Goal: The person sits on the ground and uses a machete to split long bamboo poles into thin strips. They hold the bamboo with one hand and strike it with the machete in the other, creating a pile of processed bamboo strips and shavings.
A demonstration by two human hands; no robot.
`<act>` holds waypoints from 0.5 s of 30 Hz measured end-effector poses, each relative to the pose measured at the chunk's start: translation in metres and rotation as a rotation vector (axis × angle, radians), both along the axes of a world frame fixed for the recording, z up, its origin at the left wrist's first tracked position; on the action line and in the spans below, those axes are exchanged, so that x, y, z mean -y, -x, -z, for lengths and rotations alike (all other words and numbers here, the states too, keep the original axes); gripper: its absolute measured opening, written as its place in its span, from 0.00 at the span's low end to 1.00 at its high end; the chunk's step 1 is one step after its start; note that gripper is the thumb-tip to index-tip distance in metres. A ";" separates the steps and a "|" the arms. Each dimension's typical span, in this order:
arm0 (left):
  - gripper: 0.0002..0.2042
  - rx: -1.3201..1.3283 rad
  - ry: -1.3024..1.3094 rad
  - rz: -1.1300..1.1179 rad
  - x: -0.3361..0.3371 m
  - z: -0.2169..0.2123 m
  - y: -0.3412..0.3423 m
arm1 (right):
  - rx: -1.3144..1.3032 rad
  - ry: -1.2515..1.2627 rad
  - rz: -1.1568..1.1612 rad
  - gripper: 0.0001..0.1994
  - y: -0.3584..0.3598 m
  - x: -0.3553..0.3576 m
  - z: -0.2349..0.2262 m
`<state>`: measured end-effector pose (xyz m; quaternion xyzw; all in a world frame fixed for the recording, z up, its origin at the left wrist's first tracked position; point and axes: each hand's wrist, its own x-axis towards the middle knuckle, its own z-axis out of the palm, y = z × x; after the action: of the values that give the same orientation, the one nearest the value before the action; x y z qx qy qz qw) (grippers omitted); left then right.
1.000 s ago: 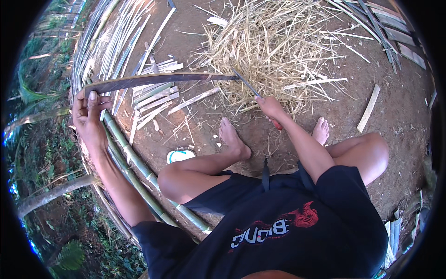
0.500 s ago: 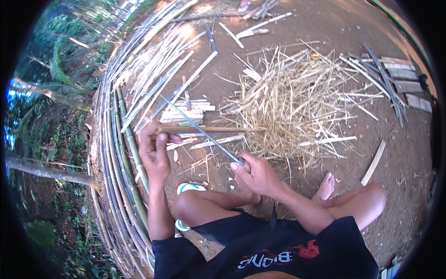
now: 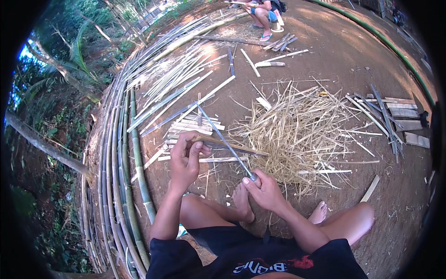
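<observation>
My left hand (image 3: 186,158) is closed round one end of a brown bamboo strip (image 3: 237,147), which points right over a pile of shavings (image 3: 297,130). In my right hand (image 3: 264,188) is the handle of a long, thin-bladed knife (image 3: 223,138). Its blade slants up and left, crossing the strip close to my left fingers. Whether blade and strip touch, I cannot tell. Behind my left hand lies a stack of short split bamboo pieces (image 3: 197,126).
Long bamboo poles (image 3: 135,144) line the left side, beside a planted slope. Split strips (image 3: 174,95) lie farther back. Dark slats and boards (image 3: 404,111) are at the right. Another person (image 3: 262,16) sits at the far edge. My bare feet (image 3: 241,202) rest on the dirt.
The view has tilted up, bringing the other person's legs and arms into sight. My left hand and the strip have moved right in the picture, with the strip's far end now lower.
</observation>
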<state>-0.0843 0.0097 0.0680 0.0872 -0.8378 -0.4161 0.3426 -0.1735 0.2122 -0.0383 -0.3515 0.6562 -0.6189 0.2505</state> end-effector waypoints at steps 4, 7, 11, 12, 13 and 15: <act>0.08 -0.034 0.023 -0.051 -0.005 0.000 -0.005 | 0.086 -0.062 -0.002 0.20 0.016 0.004 0.000; 0.09 -0.063 -0.059 -0.097 -0.008 0.006 -0.014 | 0.008 -0.239 -0.055 0.18 0.058 0.027 -0.049; 0.12 -0.029 -0.083 -0.127 -0.004 0.008 -0.017 | -0.096 0.014 -0.248 0.16 0.105 0.094 -0.136; 0.11 -0.029 -0.093 -0.114 -0.004 0.004 -0.017 | -0.209 0.045 -0.169 0.16 0.106 0.104 -0.149; 0.10 -0.030 -0.085 -0.134 0.000 0.003 -0.020 | -0.212 0.106 -0.138 0.17 0.101 0.101 -0.155; 0.09 -0.050 -0.080 -0.171 0.006 0.011 -0.029 | -0.232 0.219 -0.079 0.17 0.078 0.076 -0.154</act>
<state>-0.0551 0.0034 0.0571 0.1616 -0.8013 -0.4203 0.3939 -0.2511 0.1364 0.1159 -0.4716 0.5949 -0.6316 0.1574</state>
